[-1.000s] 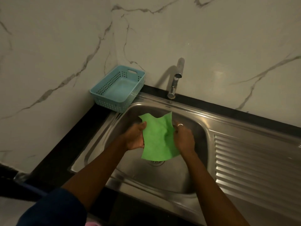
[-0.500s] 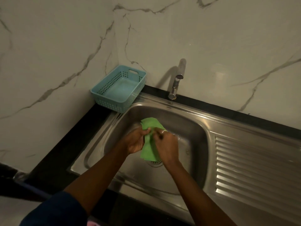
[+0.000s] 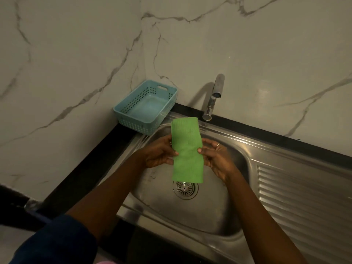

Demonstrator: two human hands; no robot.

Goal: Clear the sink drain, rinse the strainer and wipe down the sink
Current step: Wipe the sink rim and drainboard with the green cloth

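Fingers [image 3: 170, 161] of the left hand [image 3: 159, 152] are curling round the left edge of a green cloth [image 3: 187, 149], thumb lying across its front. The right hand [image 3: 218, 159] is pinching the opposite edge, thumb tip on the front face and the other fingers bent behind. Both hands are closing on the cloth, and neither is carrying anything else. A pale ring [image 3: 217, 144] is showing on one right finger.

The cloth is folded into a tall narrow strip with a finely ribbed, woven-looking surface. Its upper end is standing above the hands and its lower end is hanging free. It is sitting at centre frame, held in the air over the bowl.

The sink [image 3: 209, 218] is brushed stainless steel with a rounded rectangular bowl, and its surface is looking dull with faint marks. The strainer [image 3: 184, 188], a round metal disc with radial slots, is sitting in the drain directly below the cloth's lower edge. A ridged steel drainboard [image 3: 304, 197] is running off to the right of frame.

At upper centre a pale blue plastic basket [image 3: 131, 121] with perforated walls and a cut-out handle is standing at the sink's back corner, against the wall. Nothing is showing inside it. A chrome tap [image 3: 214, 98] is rising behind the bowl, to the right of the basket.

White marble-patterned wall [image 3: 76, 54] with grey veins is filling the upper frame. A black counter [image 3: 89, 162] is bordering the sink on the left. A dark blue sleeve [image 3: 57, 242] is covering the left upper arm at lower left.
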